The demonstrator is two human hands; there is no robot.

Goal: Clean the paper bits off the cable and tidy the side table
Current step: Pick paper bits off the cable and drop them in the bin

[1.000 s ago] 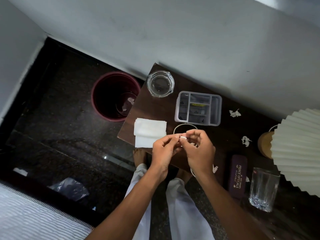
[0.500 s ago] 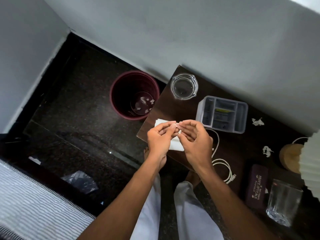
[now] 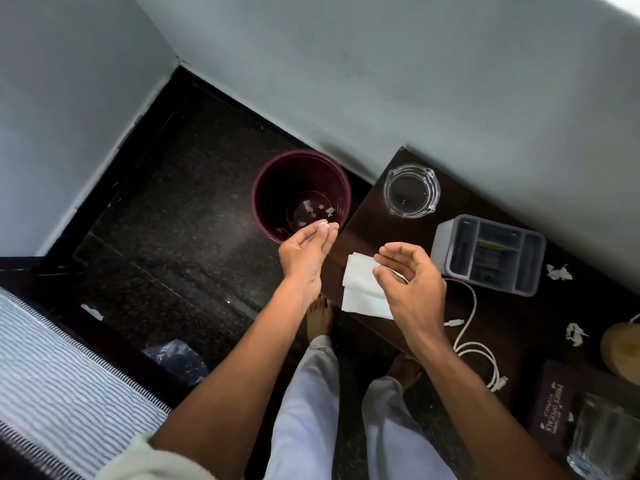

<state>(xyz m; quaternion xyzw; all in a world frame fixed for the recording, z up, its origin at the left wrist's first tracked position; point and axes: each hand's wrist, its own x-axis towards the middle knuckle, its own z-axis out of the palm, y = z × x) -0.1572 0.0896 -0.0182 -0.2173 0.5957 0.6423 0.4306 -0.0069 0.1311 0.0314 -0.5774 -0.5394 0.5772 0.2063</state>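
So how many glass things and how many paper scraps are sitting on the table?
Glass things: 2, the ashtray and the tumbler.
Loose paper scraps on the table: 2, one by the organiser, one near the lamp base.
Total: 4.

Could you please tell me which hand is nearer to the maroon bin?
Left. The left hand reaches over the bin's near rim, pinching a paper bit; the right hand hovers over the tissue.
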